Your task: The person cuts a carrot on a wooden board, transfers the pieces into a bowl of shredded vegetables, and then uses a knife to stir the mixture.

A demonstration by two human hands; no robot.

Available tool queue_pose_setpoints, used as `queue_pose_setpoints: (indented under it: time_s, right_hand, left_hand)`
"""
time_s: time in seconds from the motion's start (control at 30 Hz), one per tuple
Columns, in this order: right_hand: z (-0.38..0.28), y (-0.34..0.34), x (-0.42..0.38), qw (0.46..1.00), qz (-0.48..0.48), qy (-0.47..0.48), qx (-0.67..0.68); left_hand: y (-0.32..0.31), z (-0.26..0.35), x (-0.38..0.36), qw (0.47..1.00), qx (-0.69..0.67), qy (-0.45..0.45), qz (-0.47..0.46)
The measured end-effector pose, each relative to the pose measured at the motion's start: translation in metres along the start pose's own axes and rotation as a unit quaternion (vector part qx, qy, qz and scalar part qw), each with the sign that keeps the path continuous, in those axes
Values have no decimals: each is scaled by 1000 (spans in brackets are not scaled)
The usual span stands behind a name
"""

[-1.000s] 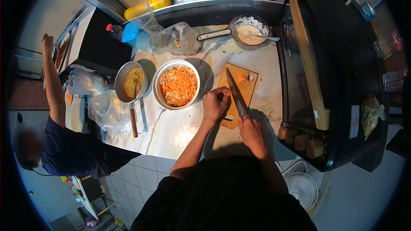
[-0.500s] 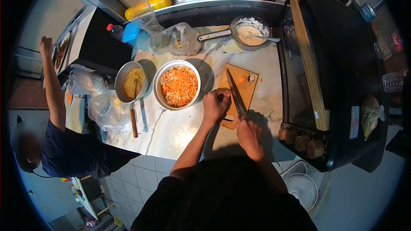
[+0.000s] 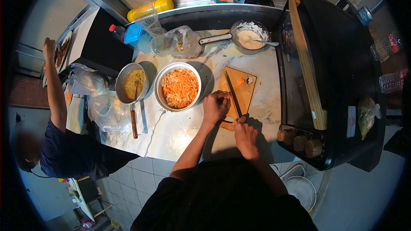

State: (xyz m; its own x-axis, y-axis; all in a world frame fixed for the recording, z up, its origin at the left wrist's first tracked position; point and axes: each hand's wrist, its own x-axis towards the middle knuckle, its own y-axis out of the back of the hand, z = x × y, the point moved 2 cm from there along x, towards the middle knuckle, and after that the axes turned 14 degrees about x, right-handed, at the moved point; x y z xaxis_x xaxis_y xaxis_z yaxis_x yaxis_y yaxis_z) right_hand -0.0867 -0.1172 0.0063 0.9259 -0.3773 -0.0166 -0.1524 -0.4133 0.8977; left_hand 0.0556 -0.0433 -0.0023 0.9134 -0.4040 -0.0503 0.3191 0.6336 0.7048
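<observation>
A kitchen knife (image 3: 232,87) stands edge-down over the wooden cutting board (image 3: 248,73), its tip pointing away from me. The handle is inside my right hand (image 3: 247,139), whose fingers are wrapped round it at the near end of the board. Left of the blade, my left hand (image 3: 215,109) rests at the board's edge with bent fingers pressed together. Whatever lies under those fingertips is hidden. Small orange carrot pieces (image 3: 241,81) and a greyish stub (image 3: 250,79) lie on the board's far right part.
Left of the board are a white bowl of shredded carrot mix (image 3: 157,96) and a pan of yellow strips (image 3: 120,89). Behind stands a batter pan (image 3: 239,47) with a spoon. A black oven (image 3: 342,81) borders the right. Another person (image 3: 72,149) reaches out at left.
The knife blade has turned more upright, showing less of its flat side. My right hand's fingers have closed in nearer the handle. The other person's raised hand has shifted slightly.
</observation>
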Motion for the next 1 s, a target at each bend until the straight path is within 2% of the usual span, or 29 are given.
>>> queue_pose_setpoints:
  time_s: [0.07, 0.2, 0.3, 0.37, 0.47, 0.67, 0.8, 0.9, 1.0]
  right_hand:
    - [2, 6, 1, 999, -39, -22, 20]
    - [8, 14, 0, 998, -42, -37, 28]
    - [11, 16, -1, 997, -43, -56, 44]
    - [16, 12, -1, 978, -125, -137, 98]
    - [13, 14, 2, 970, -131, -162, 124]
    - [0, 19, 5, 973, -141, -153, 98]
    - [-11, 25, 6, 977, -129, -143, 93]
    - [-17, 29, 10, 967, -151, -172, 111]
    - [-20, 30, 8, 974, -129, -152, 108]
  left_hand:
    - [-2, -4, 0, 998, 24, -55, 32]
    - [2, 2, -4, 996, 13, -68, 54]
    - [-2, -3, -5, 996, -2, -64, 61]
    - [-3, -3, -6, 998, -31, -26, 48]
    - [-3, -8, -3, 999, -26, -22, 38]
    - [-4, -12, 1, 998, -18, -49, 35]
    - [-1, -9, 0, 998, -26, -46, 30]
    - [1, -7, 0, 998, -31, -41, 31]
    - [2, -7, -1, 999, -31, -34, 20]
